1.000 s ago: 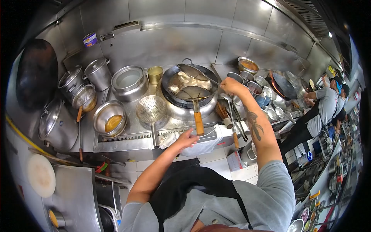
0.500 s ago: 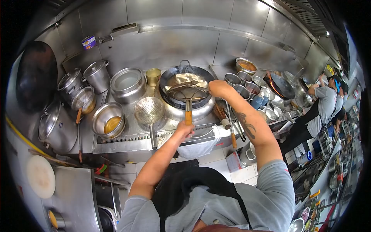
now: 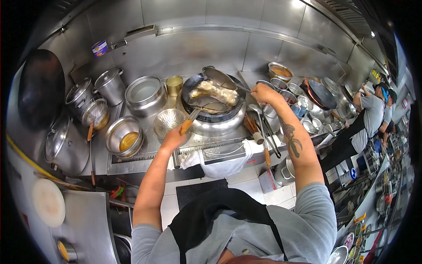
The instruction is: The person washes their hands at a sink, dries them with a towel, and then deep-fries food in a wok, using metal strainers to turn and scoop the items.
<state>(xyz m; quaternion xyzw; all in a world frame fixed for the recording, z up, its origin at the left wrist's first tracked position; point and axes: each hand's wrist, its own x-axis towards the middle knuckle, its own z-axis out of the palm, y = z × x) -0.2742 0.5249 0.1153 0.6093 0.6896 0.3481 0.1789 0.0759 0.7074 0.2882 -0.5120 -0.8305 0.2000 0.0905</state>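
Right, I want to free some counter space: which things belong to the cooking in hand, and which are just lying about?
In use:
wooden-handled strainer, in left hand
broad-headed metal utensil, in right hand
wok with food

Apparently idle:
perforated ladle
steel bowl of yellow liquid
largest lidded stockpot

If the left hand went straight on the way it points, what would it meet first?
Likely the wok, though if the left hand is low, it might brush the perforated strainer first; depth is unclear.

From here the ingredients in the small bowls (image 3: 349, 240) at lower right are too small to name. The wearer's apron (image 3: 206, 211) runs off the frame's bottom edge, and the left palm is hidden.
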